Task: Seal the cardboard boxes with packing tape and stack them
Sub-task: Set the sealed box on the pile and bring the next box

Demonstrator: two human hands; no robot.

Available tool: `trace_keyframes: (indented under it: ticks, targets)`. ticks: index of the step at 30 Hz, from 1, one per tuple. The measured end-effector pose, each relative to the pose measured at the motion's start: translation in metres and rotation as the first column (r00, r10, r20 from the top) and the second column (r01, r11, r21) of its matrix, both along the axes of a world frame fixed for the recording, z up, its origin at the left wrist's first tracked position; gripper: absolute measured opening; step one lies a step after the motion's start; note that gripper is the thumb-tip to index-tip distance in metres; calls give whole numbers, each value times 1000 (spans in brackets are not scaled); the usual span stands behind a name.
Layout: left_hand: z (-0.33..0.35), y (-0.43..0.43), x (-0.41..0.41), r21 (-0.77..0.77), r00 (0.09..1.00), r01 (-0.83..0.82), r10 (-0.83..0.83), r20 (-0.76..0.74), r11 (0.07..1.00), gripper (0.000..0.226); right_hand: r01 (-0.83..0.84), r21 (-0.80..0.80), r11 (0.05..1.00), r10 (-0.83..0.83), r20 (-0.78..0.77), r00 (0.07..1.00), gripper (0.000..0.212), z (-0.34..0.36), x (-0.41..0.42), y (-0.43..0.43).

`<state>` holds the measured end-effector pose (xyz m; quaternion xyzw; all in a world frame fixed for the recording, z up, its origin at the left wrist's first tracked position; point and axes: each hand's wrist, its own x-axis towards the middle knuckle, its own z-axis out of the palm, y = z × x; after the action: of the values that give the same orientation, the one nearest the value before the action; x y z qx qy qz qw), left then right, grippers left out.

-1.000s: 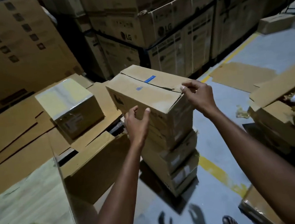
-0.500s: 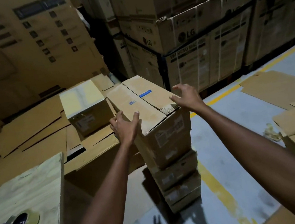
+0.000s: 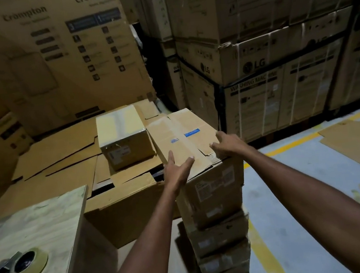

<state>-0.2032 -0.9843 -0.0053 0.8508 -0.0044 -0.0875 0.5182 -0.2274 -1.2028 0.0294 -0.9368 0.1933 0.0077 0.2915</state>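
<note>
Top box (image 3: 182, 140), where is it?
On top of the stack (image 3: 221, 240) on the floor (image 3: 294, 190), flaps down.
And each grip?
Left grip (image 3: 178, 168) wide, fingers straight on the near edge; right grip (image 3: 227, 145) wide, spread on the lid. Tape dispenser (image 3: 20, 269) lies on the desk (image 3: 48, 220), lower left.
</note>
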Motion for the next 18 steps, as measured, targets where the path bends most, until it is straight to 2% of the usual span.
trace_keyframes:
  ticks: [5, 8, 11, 15, 18]
  targets:
    - [13, -9, -10, 23, 998, -2, 1, 57, 1000, 93, 78, -70, 994, -80, -24, 996, 80, -8, -8, 7]
    - [29, -12, -16, 64, 998, -11, 7, 65, 998, 81, 123, -51, 991, -123, 5, 992, 86, 1, -22, 16]
    - [48, 4, -17, 62, 998, -11, 7, 59, 998, 78, 128, -8, 992, -127, 51, 991, 99, 22, -33, 42]
    - [66, 56, -6, 88, 992, -7, -4, 129, 996, 78, 140, 71, 988, -149, 144, 978, 97, 41, -36, 99]
    - [78, 102, 5, 113, 980, 5, -27, 195, 994, 77, 145, 182, 972, -183, 215, 959, 86, 38, -25, 144]
